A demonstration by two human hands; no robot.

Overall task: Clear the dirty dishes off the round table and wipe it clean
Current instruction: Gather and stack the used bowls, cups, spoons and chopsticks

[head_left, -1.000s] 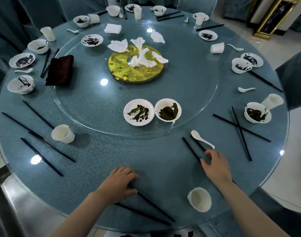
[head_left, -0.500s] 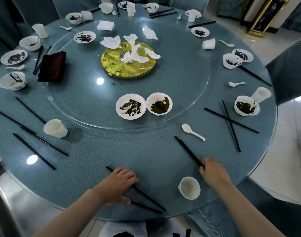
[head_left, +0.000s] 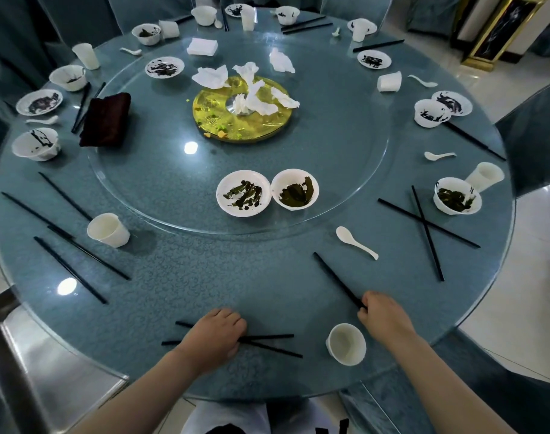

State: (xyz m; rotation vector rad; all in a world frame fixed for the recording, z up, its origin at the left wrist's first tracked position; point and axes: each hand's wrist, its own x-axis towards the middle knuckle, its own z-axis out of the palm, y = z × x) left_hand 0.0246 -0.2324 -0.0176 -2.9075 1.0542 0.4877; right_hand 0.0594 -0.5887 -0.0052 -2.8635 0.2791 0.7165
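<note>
1. Left hand (head_left: pixel 216 335) is curled down over a crossed pair of black chopsticks (head_left: pixel 267 341), gripping them just left of the near white cup (head_left: pixel 345 343); their long axis runs sideways along the tabletop (head_left: pixel 189 277) edge.
2. Right hand (head_left: pixel 383 314), just right of that cup, pinches the near end of a second black chopstick pair (head_left: pixel 334 278), which slants up-left away from it.
3. Beyond the cup, a white spoon (head_left: pixel 355 242) lies nearer the right hand, a likely next grab.
4. Farther beyond the cup, two dirty bowls (head_left: pixel 269 192) sit on the glass turntable (head_left: pixel 330 145).

Single head view; looks forward-down over round table (head_left: pixel 180 277); hands near.
</note>
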